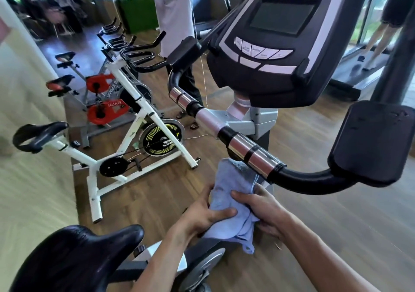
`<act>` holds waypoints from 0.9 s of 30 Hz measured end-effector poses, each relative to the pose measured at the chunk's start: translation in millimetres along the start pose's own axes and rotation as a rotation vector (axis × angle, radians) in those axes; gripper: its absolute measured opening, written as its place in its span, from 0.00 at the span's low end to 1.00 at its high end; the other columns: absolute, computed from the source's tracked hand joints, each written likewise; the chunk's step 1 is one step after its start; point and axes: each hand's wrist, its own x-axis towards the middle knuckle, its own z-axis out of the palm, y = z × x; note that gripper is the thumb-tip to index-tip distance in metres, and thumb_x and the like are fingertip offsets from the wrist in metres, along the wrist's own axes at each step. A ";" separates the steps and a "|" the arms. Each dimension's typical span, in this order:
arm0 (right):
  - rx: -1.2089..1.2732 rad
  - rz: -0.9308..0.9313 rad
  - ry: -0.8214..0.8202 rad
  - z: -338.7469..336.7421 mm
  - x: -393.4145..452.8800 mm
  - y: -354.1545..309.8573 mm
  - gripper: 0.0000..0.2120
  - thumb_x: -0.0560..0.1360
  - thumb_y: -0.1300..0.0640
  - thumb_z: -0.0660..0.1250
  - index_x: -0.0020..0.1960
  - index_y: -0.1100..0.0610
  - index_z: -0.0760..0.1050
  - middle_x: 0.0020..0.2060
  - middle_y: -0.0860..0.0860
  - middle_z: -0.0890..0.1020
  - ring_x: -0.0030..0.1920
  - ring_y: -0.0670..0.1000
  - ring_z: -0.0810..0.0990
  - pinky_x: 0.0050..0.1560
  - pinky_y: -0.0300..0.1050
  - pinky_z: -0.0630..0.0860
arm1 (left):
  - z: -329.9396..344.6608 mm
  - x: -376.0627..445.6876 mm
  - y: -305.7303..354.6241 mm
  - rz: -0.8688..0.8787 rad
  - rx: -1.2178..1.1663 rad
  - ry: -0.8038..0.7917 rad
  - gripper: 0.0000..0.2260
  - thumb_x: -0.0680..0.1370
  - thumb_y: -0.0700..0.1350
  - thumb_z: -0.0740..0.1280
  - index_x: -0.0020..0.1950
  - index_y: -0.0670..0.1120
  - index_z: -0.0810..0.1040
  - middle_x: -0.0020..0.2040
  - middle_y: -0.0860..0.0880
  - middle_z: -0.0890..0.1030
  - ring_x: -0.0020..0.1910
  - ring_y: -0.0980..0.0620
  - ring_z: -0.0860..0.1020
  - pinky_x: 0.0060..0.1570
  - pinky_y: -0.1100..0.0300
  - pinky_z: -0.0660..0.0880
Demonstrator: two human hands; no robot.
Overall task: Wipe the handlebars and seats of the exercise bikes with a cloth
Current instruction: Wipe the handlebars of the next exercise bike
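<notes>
At 6 o'clock in the head view, both hands grasp a light blue cloth [232,199]: the left hand [207,218] clamps its lower part with the thumb laid across it, and the right hand [261,211] pinches its right edge with curled fingers. Cloth upper edge lies just below the chrome grip section of the handlebar [253,154], at 12 o'clock from the hands. Console [280,40] sits further up. Black seat [74,258] lies at 8 o'clock. White spin bike [125,134] stands at 10 o'clock on the wooden floor [314,213].
</notes>
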 end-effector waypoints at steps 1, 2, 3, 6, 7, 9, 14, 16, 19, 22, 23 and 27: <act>-0.011 -0.003 -0.007 0.5 1.4 1.3 0.13 0.76 0.71 0.70 0.60 0.66 0.76 0.51 0.63 0.86 0.52 0.62 0.86 0.54 0.56 0.82 | 0.7 -0.9 0.2 -0.011 0.045 0.035 0.44 0.59 0.57 0.86 0.71 0.56 0.72 0.61 0.51 0.84 0.59 0.51 0.83 0.64 0.48 0.79; -0.019 -0.014 -0.009 0.1 3.6 2.8 0.13 0.76 0.71 0.69 0.60 0.66 0.76 0.51 0.63 0.86 0.51 0.61 0.86 0.53 0.55 0.82 | 1.5 -1.7 0.0 -0.026 0.067 0.067 0.43 0.58 0.58 0.86 0.70 0.56 0.73 0.59 0.52 0.85 0.57 0.52 0.84 0.62 0.49 0.80; -0.018 -0.027 -0.016 0.6 4.9 3.8 0.13 0.76 0.72 0.69 0.60 0.66 0.76 0.51 0.62 0.86 0.51 0.61 0.86 0.52 0.55 0.82 | 2.2 -2.0 0.0 -0.040 0.064 0.085 0.40 0.60 0.58 0.85 0.68 0.55 0.74 0.57 0.52 0.86 0.55 0.52 0.85 0.60 0.50 0.81; -0.027 -0.076 -0.022 1.9 8.9 5.4 0.14 0.76 0.73 0.69 0.61 0.67 0.76 0.50 0.62 0.86 0.51 0.60 0.86 0.51 0.53 0.82 | -3.0 -5.0 5.5 -0.089 -0.157 0.007 0.27 0.75 0.53 0.78 0.69 0.45 0.74 0.60 0.43 0.85 0.60 0.43 0.83 0.62 0.47 0.80; -0.052 -0.099 -0.019 1.7 10.3 5.9 0.14 0.76 0.72 0.69 0.61 0.67 0.76 0.50 0.61 0.86 0.51 0.59 0.87 0.52 0.52 0.83 | -6.9 -7.6 7.3 -0.103 -0.266 -0.060 0.23 0.79 0.51 0.74 0.70 0.43 0.74 0.63 0.39 0.82 0.62 0.40 0.82 0.62 0.47 0.78; -0.237 -0.205 -0.015 0.7 13.3 6.5 0.11 0.76 0.71 0.70 0.58 0.65 0.80 0.49 0.60 0.87 0.51 0.56 0.86 0.55 0.56 0.83 | -14.6 -11.0 9.5 -0.118 -0.398 -0.129 0.19 0.78 0.42 0.73 0.68 0.43 0.76 0.65 0.36 0.80 0.59 0.39 0.82 0.57 0.49 0.80; -0.662 -0.470 -0.227 5.5 6.9 4.4 0.22 0.75 0.76 0.66 0.60 0.55 0.85 0.56 0.51 0.87 0.58 0.54 0.85 0.60 0.55 0.81 | -20.5 -19.0 16.3 -0.177 -0.510 -0.078 0.14 0.75 0.41 0.67 0.56 0.38 0.85 0.52 0.37 0.85 0.44 0.45 0.85 0.43 0.56 0.83; -0.735 -0.529 -0.294 8.2 5.4 1.8 0.22 0.74 0.73 0.71 0.63 0.55 0.83 0.64 0.48 0.83 0.65 0.50 0.81 0.66 0.53 0.77 | -29.3 -20.1 16.6 -0.215 -0.589 -0.072 0.19 0.73 0.44 0.66 0.59 0.35 0.83 0.55 0.36 0.83 0.50 0.42 0.83 0.51 0.53 0.81; -0.855 -0.519 -0.388 14.2 3.8 -5.9 0.28 0.72 0.76 0.68 0.65 0.52 0.83 0.70 0.47 0.77 0.68 0.48 0.78 0.68 0.56 0.75 | -40.8 -25.7 23.9 -0.163 -0.633 -0.171 0.31 0.73 0.54 0.72 0.67 0.33 0.78 0.62 0.33 0.81 0.56 0.41 0.82 0.59 0.51 0.77; -0.846 -0.465 -0.449 23.5 -4.8 -22.3 0.29 0.66 0.70 0.63 0.62 0.51 0.83 0.72 0.47 0.74 0.69 0.48 0.76 0.70 0.58 0.72 | -40.0 -28.4 32.4 -0.067 -0.516 -0.317 0.22 0.74 0.53 0.77 0.61 0.39 0.84 0.57 0.38 0.84 0.53 0.46 0.85 0.53 0.57 0.81; -0.823 -0.446 -0.477 25.9 -9.1 -27.4 0.29 0.65 0.68 0.62 0.62 0.52 0.83 0.73 0.48 0.72 0.71 0.48 0.74 0.71 0.59 0.70 | -40.9 -28.8 36.0 -0.035 -0.453 -0.307 0.18 0.75 0.49 0.75 0.60 0.40 0.85 0.57 0.38 0.84 0.52 0.46 0.85 0.51 0.58 0.81; -0.649 -0.524 -0.489 32.4 -32.4 -29.2 0.28 0.65 0.61 0.64 0.65 0.56 0.81 0.77 0.48 0.67 0.77 0.52 0.66 0.76 0.63 0.63 | -54.5 -36.1 66.0 0.091 -0.174 -0.123 0.19 0.74 0.44 0.74 0.64 0.40 0.81 0.59 0.32 0.81 0.54 0.39 0.82 0.52 0.53 0.82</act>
